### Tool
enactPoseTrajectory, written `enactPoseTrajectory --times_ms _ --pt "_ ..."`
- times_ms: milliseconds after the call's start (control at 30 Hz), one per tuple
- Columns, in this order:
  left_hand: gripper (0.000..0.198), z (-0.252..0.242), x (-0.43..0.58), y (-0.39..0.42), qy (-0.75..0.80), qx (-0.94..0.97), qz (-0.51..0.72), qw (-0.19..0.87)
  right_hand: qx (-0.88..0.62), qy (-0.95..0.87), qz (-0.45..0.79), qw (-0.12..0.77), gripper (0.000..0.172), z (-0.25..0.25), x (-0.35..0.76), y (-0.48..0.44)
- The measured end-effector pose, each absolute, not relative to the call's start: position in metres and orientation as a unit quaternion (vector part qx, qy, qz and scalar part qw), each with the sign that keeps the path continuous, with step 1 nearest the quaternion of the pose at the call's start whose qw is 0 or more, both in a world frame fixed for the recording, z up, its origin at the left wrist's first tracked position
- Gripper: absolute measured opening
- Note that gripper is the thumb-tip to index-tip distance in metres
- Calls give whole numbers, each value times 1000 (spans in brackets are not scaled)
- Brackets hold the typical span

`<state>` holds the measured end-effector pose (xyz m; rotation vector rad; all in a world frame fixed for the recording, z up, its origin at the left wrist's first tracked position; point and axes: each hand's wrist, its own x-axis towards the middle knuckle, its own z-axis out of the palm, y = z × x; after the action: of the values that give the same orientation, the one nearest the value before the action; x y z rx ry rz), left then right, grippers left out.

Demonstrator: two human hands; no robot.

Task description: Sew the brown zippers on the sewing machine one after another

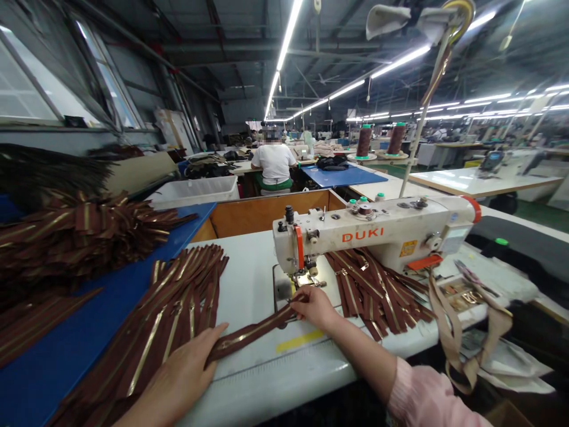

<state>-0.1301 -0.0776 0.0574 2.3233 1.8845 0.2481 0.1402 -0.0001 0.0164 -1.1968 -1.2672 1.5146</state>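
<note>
Brown zipper point(249, 333) held by left hand point(178, 370) and right hand point(315, 308) at DUKI sewing machine point(368, 234).

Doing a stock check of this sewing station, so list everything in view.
cream industrial sewing machine: one, cream with orange DUKI lettering, on the white table
white sewing table: one, white, under the machine
blue tabletop: one, blue, left of the white table
brown zippers with gold teeth: many, brown and gold, piled on both tables
single brown zipper: one, brown and gold, between the hands
brown thread cones: two, brown, behind the machine
tan strap: one, tan, over the table's right edge
seated co-worker: one, white shirt, further ahead
left hand: one, touching the single zipper
right hand: one, pinching it by the machine
</note>
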Motion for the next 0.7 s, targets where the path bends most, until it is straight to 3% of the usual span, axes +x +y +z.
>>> enactPoseTrajectory --times_ms 167,367,500,567,700 --pt "53 28 -90 -67 510 844 133 -104 -458 -508 629 369 20 14 145 6" --pt "32 20 -22 -49 389 880 243 -122 -434 -527 648 339 26 9 147 5" --pt "25 17 -13 -38 370 881 273 -114 -434 -538 640 333 15 8 152 8" --pt "25 16 -14 -34 368 881 278 -101 -443 -573 596 348 13 11 160 7" --pt "25 14 -13 -30 380 868 312 -68 -442 -717 392 371 40 20 180 0"
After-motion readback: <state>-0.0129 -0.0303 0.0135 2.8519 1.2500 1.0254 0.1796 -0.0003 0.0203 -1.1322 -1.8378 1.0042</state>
